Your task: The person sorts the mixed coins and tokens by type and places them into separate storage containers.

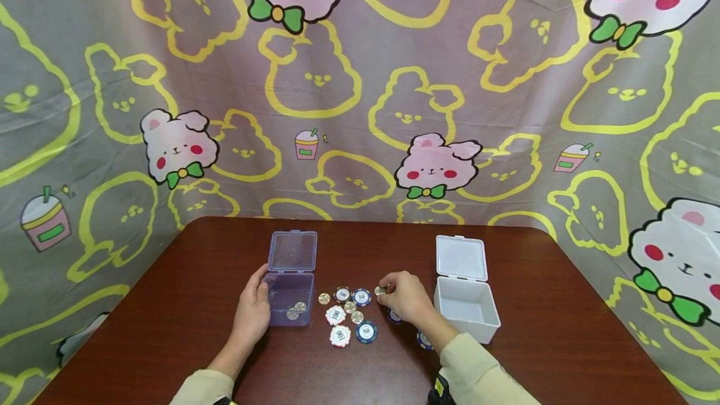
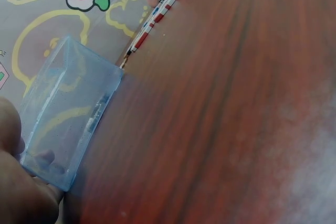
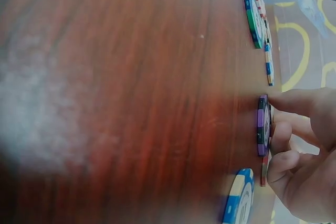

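Observation:
My left hand grips the left side of a clear purplish plastic box, whose lid stands open at the back. A few gold coins lie inside that box. Over the table, right of the chips, my right hand pinches a gold coin between thumb and fingertips. Poker chips in white, blue and black lie between the boxes, with loose gold coins among them. Close to the right fingers, a purple and black chip shows in the right wrist view; the pinched coin is hidden there.
A white plastic box with its lid open stands right of my right forearm. One blue chip is partly covered by that forearm. A patterned cloth hangs behind the brown table.

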### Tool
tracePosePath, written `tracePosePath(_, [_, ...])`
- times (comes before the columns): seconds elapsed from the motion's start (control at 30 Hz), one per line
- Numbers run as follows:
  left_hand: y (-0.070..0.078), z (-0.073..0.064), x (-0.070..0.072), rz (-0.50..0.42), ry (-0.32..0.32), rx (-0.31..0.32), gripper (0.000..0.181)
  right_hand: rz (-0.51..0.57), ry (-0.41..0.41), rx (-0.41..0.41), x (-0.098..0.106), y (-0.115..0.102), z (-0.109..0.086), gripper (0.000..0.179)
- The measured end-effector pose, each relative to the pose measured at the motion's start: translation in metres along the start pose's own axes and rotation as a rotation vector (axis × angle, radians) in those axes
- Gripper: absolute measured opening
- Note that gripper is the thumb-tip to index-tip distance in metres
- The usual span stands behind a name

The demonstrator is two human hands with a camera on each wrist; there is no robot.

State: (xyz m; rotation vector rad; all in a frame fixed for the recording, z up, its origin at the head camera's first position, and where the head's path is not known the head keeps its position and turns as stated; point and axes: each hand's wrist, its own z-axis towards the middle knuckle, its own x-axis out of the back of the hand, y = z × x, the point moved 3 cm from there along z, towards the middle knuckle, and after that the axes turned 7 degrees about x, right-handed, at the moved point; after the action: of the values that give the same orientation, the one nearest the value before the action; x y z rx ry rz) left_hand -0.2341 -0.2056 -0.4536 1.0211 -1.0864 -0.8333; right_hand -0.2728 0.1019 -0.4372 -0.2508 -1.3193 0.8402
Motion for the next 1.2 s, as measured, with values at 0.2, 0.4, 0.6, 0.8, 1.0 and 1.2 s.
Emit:
tracePosePath(0.2, [-0.001, 0.000, 0.000, -0.003, 0.003, -0.002, 0.045, -0.031, -0.018, -0.009, -0.001, 0.000, 0.004, 0.015])
tracePosePath(0.4, [0.000, 0.000, 0.000, 0.006, 0.011, 0.000, 0.044, -0.048, -0.038, -0.036, -0.002, 0.002, 0.007, 0.015])
tracePosePath(0.6, [-0.001, 0.000, 0.000, 0.013, 0.016, 0.002, 0.044, -0.066, -0.061, -0.047, -0.002, 0.001, 0.010, 0.013])
tracePosePath(0.8, [0.000, 0.000, 0.000, 0.020, 0.013, 0.003, 0.044, -0.082, -0.088, -0.075, -0.002, 0.001, 0.014, 0.014])
tracePosePath(1.0, [0.001, 0.000, 0.000, 0.021, 0.014, 0.000, 0.044, -0.080, -0.103, -0.086, 0.000, 0.001, 0.015, 0.015])
tracePosePath(1.2, [-0.001, 0.001, 0.000, 0.014, 0.020, -0.008, 0.044, -0.106, -0.111, -0.094, 0.000, 0.001, 0.017, 0.016])
